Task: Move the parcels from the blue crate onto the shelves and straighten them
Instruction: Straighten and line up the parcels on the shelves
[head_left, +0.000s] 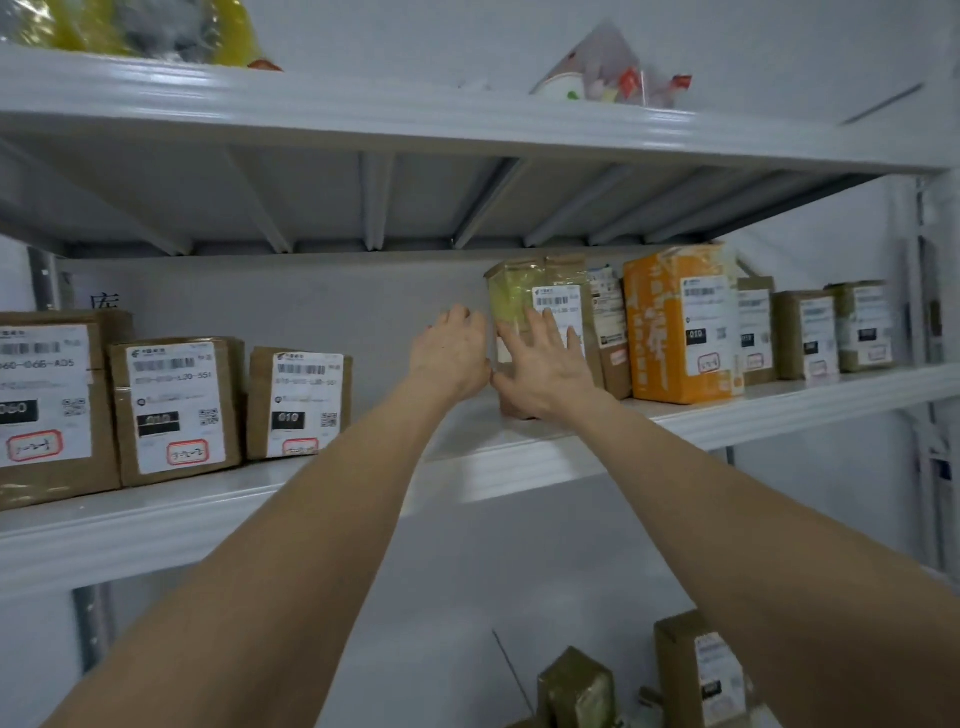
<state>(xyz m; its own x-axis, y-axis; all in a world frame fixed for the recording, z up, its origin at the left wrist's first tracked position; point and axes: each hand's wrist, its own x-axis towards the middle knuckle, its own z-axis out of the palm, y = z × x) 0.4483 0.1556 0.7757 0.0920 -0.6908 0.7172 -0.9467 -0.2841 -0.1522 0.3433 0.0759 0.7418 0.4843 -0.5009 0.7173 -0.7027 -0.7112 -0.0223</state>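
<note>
Nearest me, under my forearms, two brown parcels (701, 670) already stand on a lower level. Further out, my right hand (540, 364) lies flat with spread fingers on the front of the taped parcel (540, 283), pressing and not clasping. My left hand (452, 353) is at that parcel's left edge with its fingers bent away from me; I cannot tell whether they grip it. The parcel stands upright on the shelf (779, 405), so I judge this one placed and now being squared up. Just right of my grip it joins a row led by an orange parcel (675, 332). Left of my grip there is bare shelf, then three brown boxes (176, 410) with labels facing out. The blue crate is out of view, so I cannot say how many parcels are left.
</note>
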